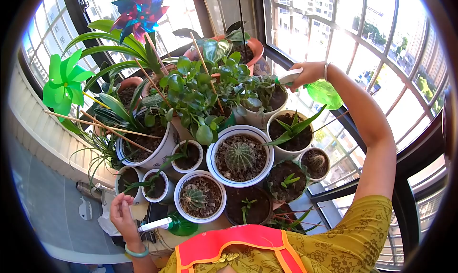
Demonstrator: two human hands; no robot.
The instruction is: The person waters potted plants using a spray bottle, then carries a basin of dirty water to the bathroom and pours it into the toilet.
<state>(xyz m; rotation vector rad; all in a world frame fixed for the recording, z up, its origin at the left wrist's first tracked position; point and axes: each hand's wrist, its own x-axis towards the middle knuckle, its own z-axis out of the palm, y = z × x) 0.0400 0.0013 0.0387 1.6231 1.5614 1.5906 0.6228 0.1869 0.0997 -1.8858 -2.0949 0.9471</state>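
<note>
Green plastic sits closest in my view: a spare spray bottle [183, 226], its white nozzle [155, 224] reaching to just beside the left hand [124, 216]. That hand's fingers are partly curled near the small pots [168, 194] and a thin leaf [143, 183]; I cannot tell whether they pinch its tip. Beyond come the small cactus pot [200, 220] and the seedling pot [261, 210], then the large cactus pot [242, 183]. The cactus soil looks pale and crumbly, the seedling soil darker, though I cannot tell damp from merely dark. Farther off, the aloe pot [286, 153] stands apart from both hands. Past it, the right hand [307, 74] has its fingers wrapped around the neck of the green bottle [325, 94], its spray head [289, 76] turned toward the grey-green plant [261, 92] near the window [343, 44]. No mist shows, yet I judge the spraying to be under way rather than finished; which plants are done, I cannot say. Nothing is aimed at the orange pot [257, 48] behind
</note>
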